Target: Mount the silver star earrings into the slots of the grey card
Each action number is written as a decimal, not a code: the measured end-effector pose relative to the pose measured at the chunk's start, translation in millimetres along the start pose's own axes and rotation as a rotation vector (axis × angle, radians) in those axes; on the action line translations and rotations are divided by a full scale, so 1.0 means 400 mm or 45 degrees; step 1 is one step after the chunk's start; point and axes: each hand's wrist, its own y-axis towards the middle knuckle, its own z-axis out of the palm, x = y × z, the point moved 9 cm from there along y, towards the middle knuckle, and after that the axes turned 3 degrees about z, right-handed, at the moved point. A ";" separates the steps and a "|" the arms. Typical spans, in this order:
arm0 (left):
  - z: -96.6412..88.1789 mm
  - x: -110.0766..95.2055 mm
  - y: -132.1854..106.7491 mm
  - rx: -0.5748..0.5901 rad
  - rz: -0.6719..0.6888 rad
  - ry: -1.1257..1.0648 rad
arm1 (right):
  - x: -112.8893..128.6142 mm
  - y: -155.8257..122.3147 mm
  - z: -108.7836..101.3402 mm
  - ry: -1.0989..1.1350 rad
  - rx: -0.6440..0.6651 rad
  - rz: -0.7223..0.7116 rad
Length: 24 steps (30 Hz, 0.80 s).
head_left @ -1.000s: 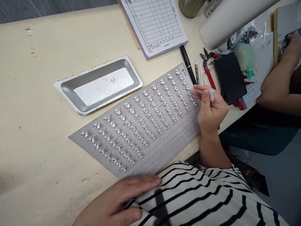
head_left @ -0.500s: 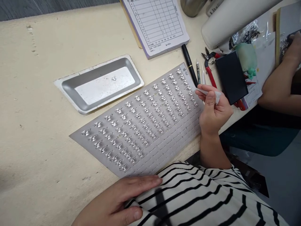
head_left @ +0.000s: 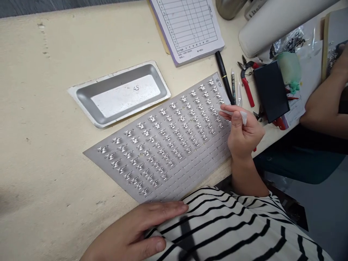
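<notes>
A grey slotted card lies tilted on the cream table, carrying rows of small silver pieces in its slits. My right hand hovers over the card's right corner, pinching a slim white strip between thumb and fingers. The strip's tip is close to the nearest silver pieces, but I cannot tell whether it touches them. My left hand lies flat and relaxed by the card's lower corner, against my striped shirt, holding nothing.
A metal tray lies left of the card, with an order pad behind. A black pen, red-handled cutters and a black box lie to the right. A co-worker's arm reaches in at the right.
My right hand has shifted left, further over the card's right corner, still pinching the strip. The whole scene has drifted slightly right in view. My left hand has stayed in place.
</notes>
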 end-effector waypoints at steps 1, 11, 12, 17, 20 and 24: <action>0.000 -0.001 0.000 -0.001 0.006 -0.002 | 0.000 0.000 0.001 0.000 0.005 0.001; -0.001 0.004 -0.003 0.002 0.007 -0.023 | 0.002 0.000 0.003 -0.009 0.015 0.004; -0.001 0.005 -0.003 0.002 0.006 -0.024 | 0.002 0.000 0.002 -0.010 0.013 0.004; 0.000 0.007 -0.004 0.012 0.011 -0.020 | 0.004 -0.002 -0.004 0.007 -0.019 -0.011; -0.001 0.004 -0.004 0.004 0.012 -0.013 | 0.013 -0.002 -0.009 0.061 -0.051 -0.057; -0.005 -0.003 0.000 -0.010 0.025 -0.001 | 0.025 0.000 -0.009 0.085 -0.086 -0.107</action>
